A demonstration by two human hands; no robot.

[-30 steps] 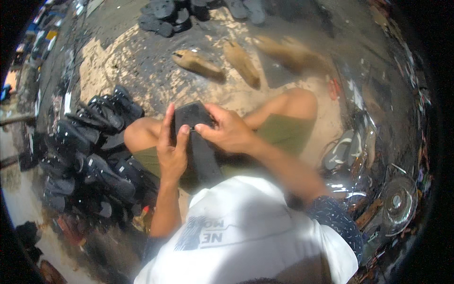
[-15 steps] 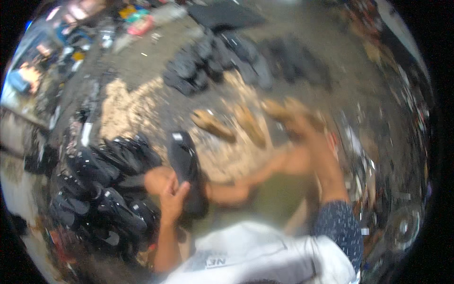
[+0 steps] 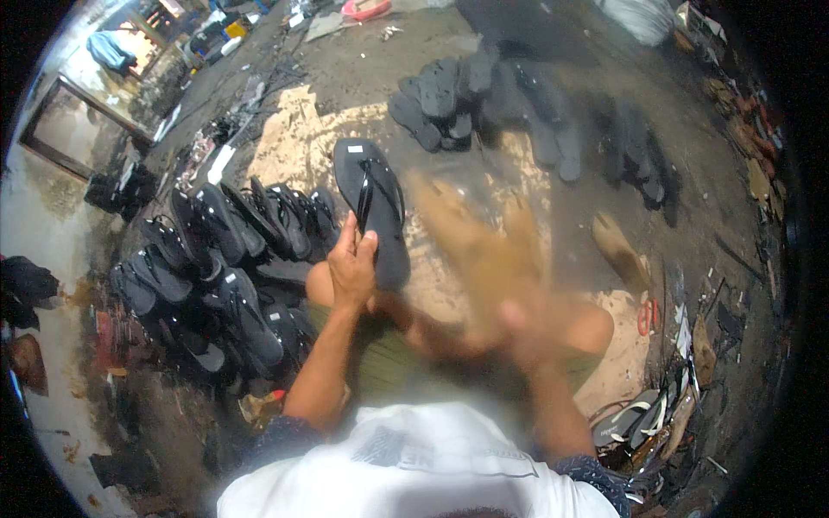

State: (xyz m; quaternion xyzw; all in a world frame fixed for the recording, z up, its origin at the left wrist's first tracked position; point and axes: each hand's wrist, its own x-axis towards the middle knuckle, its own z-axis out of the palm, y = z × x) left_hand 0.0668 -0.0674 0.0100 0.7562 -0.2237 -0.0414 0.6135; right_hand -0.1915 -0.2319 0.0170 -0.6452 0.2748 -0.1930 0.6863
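My left hand [image 3: 352, 268] is closed around the heel half of a black flip-flop [image 3: 363, 177] with a small white label, its toe end pointing away from me. Motion smears my right hand [image 3: 527, 324], which is closed at the near end of a tan, foot-shaped shoe last [image 3: 466, 250]. This last is blurred too and tilts toward the flip-flop, a gap between them. Just behind it shows a second tan last [image 3: 522, 226], partly covered. Another last [image 3: 618, 250] lies on the floor to the right.
Several black flip-flops [image 3: 237, 306] are heaped at my left. Dark sole-shaped pieces [image 3: 439, 91] lie ahead on the floor, beyond tan sheeting [image 3: 289, 116]. Red-handled scissors [image 3: 648, 317] and loose sandals [image 3: 635, 420] lie at right. A pink basin [image 3: 367, 9] stands far off.
My right hand has come back from the lasts toward my lap with one in it. The flip-flop stays in my left hand. My view has shifted too.
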